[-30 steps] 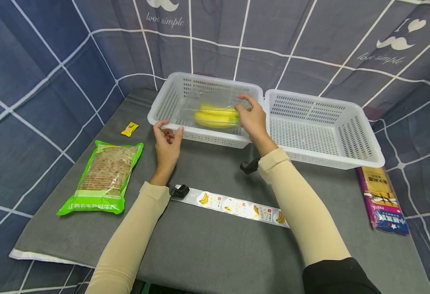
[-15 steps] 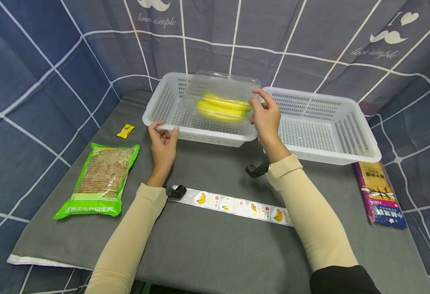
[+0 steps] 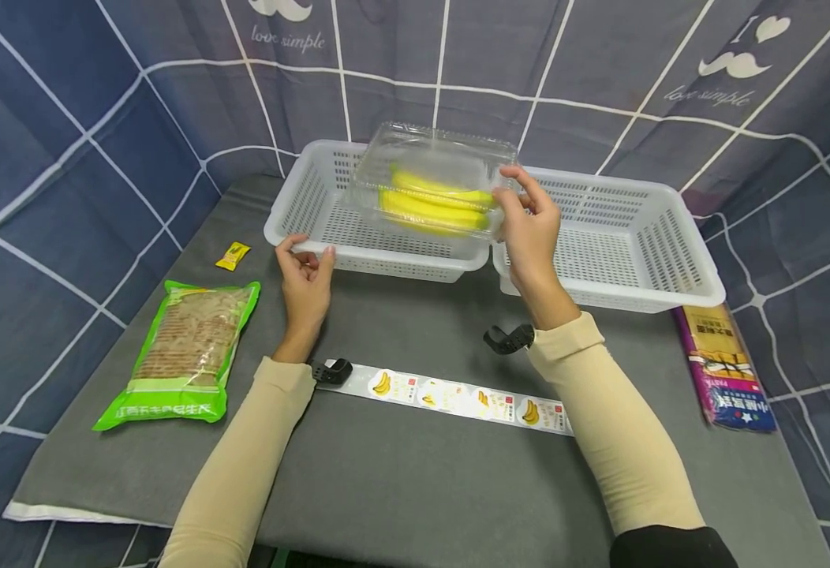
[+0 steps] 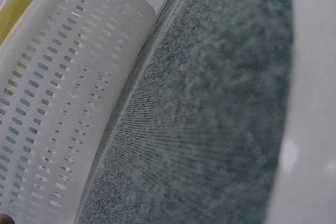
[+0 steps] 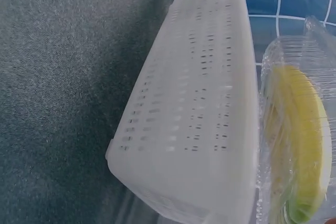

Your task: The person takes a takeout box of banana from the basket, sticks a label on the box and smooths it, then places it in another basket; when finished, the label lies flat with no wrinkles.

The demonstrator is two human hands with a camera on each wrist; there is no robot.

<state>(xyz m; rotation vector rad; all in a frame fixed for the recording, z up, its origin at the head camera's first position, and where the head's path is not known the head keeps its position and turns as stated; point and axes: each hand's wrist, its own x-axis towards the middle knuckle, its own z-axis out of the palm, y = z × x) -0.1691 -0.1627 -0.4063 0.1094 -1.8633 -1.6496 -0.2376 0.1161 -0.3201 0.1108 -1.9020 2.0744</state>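
curtain (image 3: 500, 55): "love simple" 2x, "I" + heart; packet (image 3: 723, 367): "PASTA"; green bag (image 3: 188, 347): Chinese print, blurred

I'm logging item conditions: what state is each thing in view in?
Clear container: looks closed, held up by right hand
Bananas: yellow, inside the container
Left basket: upright, open-topped, rim gripped by left hand
Right basket: upright, open-topped
Label strip: flat, right end hidden
Green bag: flat, looks sealed
Small yellow packet: looks unopened
Purple packet: lying flat

Grey table (image 3: 415, 473): two white baskets (image 3: 394, 265), green-edged bag (image 3: 191, 339), yellow packet (image 3: 233, 255), banana-sticker strip (image 3: 450, 398), purple-and-gold package (image 3: 726, 369).
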